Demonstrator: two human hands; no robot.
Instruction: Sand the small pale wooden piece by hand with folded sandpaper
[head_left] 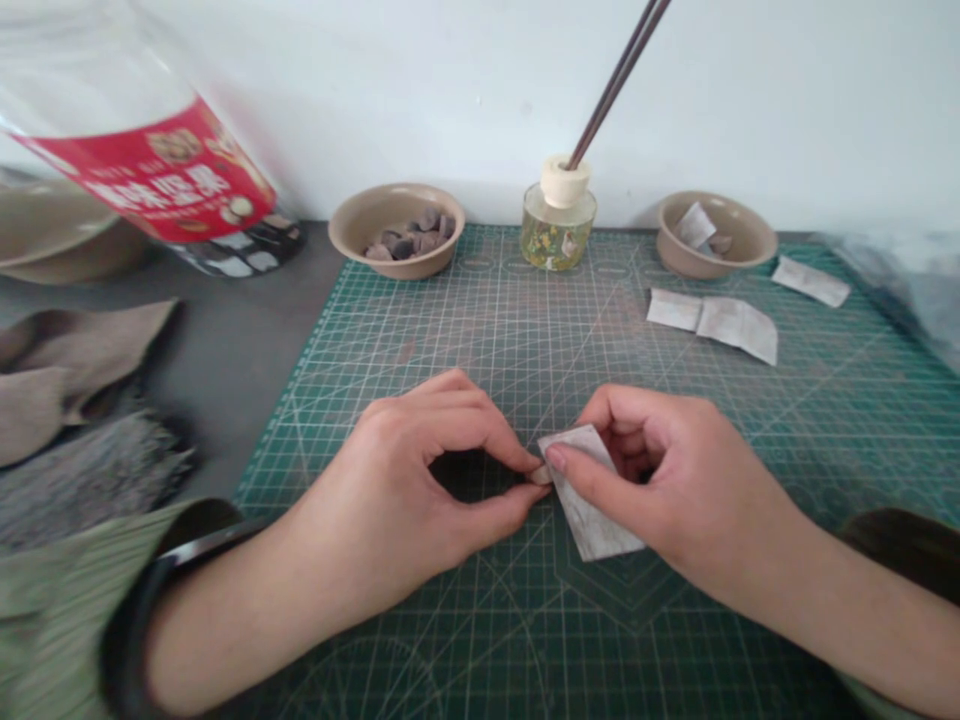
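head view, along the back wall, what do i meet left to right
large transparent jar with red label, round beige bowl of brownish chunks, clear glass bottle with dark sticks, round tan bowl holding grey sheet

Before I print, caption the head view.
Left hand pinches small piece, right hand holds pale sheet, over green cutting mat.

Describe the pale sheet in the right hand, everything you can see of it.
The pale sheet is a small, roughly four-sided piece, greyish white with darker smudges, and looks like paper or thin, stiff cloth. It appears nearly flat and slants over the green cutting mat. The right hand grips it, thumb across its visible face; its underside is hidden. Its left edge meets or nearly meets a small pale piece pinched by the left hand.
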